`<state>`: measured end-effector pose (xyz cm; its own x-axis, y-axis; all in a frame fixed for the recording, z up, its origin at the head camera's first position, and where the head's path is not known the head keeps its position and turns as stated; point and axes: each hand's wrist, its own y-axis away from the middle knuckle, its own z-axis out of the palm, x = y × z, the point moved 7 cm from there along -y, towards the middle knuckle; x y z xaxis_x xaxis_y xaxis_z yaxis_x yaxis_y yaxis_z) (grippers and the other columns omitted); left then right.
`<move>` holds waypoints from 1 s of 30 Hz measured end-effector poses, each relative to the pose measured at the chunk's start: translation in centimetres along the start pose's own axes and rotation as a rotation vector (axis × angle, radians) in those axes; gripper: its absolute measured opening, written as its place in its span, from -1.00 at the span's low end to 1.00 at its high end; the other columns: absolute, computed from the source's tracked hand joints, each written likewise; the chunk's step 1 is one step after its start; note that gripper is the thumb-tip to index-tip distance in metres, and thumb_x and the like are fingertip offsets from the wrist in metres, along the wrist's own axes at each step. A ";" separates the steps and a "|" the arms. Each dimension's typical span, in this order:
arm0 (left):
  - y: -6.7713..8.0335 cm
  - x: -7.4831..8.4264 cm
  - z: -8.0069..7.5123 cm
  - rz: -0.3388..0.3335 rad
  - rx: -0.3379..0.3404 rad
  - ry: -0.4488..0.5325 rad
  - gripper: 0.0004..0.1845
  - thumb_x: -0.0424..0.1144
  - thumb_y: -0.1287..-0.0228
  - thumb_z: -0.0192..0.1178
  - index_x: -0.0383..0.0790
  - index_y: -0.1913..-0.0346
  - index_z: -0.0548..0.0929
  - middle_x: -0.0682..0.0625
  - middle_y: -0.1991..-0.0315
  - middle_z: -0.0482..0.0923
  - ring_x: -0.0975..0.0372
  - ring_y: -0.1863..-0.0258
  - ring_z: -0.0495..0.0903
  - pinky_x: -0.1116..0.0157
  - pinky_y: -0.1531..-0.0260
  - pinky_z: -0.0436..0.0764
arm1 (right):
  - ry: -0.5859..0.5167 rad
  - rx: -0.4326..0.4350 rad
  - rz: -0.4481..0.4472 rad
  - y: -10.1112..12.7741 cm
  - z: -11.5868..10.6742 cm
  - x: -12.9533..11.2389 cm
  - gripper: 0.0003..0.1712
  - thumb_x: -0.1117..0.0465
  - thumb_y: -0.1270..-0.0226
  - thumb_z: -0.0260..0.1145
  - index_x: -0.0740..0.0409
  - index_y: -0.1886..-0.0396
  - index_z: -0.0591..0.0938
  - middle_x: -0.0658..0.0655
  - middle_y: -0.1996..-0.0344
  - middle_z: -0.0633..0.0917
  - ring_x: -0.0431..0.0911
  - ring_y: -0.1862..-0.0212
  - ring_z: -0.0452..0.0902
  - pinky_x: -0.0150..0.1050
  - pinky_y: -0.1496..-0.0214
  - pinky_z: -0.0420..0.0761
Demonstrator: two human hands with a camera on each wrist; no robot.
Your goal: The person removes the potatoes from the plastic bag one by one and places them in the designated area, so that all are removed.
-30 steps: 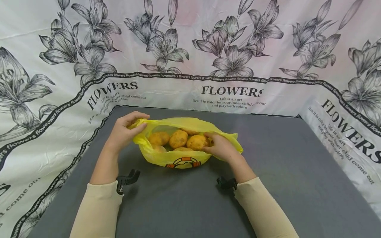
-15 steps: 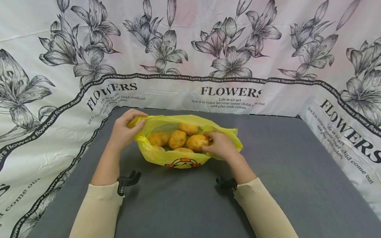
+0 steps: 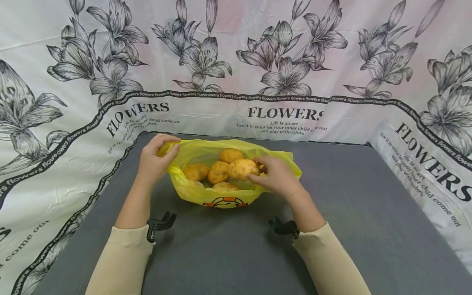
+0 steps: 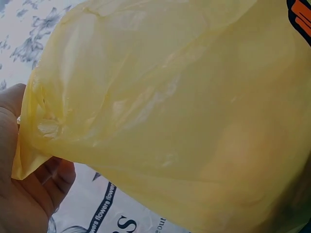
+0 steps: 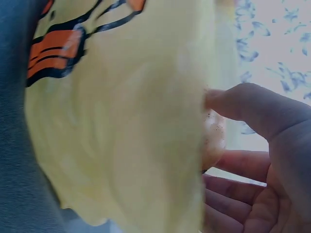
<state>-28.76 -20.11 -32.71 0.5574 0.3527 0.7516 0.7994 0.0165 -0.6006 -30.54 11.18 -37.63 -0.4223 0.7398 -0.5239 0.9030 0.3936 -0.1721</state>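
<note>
At the far centre of the table (image 3: 350, 213), our left hand (image 3: 155, 162) pinches the yellow bag (image 3: 191, 192) rim; our right hand (image 3: 274, 176) closes its grip around a potato (image 3: 241, 168) inside. Bare table lies right and near.

This looks like a makeshift recording corner rather than a lived-in room: a grey bench (image 3: 368, 213) is walled on three sides by a white cloth (image 3: 332, 49) printed with black lilies and the word FLOWERS (it hides whatever room lies behind).
</note>
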 end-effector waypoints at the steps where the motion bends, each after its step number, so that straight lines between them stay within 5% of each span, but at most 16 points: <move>1: 0.1 0.4 0.0 -0.003 0.000 0.002 -0.83 -0.50 -0.36 0.26 -0.47 0.04 0.70 -0.17 0.05 0.59 0.34 0.03 0.48 0.42 0.03 0.46 | -0.013 -0.004 -0.011 0.1 -0.2 -0.2 -0.33 -0.02 -0.30 0.49 0.22 -0.31 0.61 0.16 0.01 0.72 0.08 0.01 0.68 -0.01 -0.05 0.66; 8: 0.3 1.6 0.0 0.005 -0.004 0.032 -0.82 -0.53 -0.33 0.25 -0.49 0.04 0.69 -0.14 0.05 0.59 0.32 0.05 0.48 0.44 0.06 0.49 | -0.127 -0.019 0.018 1.3 -2.1 -0.3 -0.29 -0.03 -0.32 0.49 0.17 -0.38 0.56 0.18 -0.15 0.67 0.10 -0.06 0.66 0.03 -0.08 0.64; 30: 0.2 0.3 -0.4 -0.050 0.038 0.054 -0.76 -0.55 -0.30 0.19 -0.47 0.00 0.69 -0.02 0.06 0.59 0.29 0.16 0.50 0.46 0.16 0.53 | -0.173 0.006 0.137 4.0 -7.3 2.4 -0.30 -0.07 -0.33 0.47 0.06 -0.40 0.54 0.17 -0.18 0.62 0.12 -0.14 0.59 0.03 0.01 0.66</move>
<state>-28.34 -20.39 -32.52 0.5288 0.2999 0.7940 0.8182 0.0684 -0.5708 -28.49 18.50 -33.50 -0.2760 0.6814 -0.6779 0.9519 0.2916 -0.0944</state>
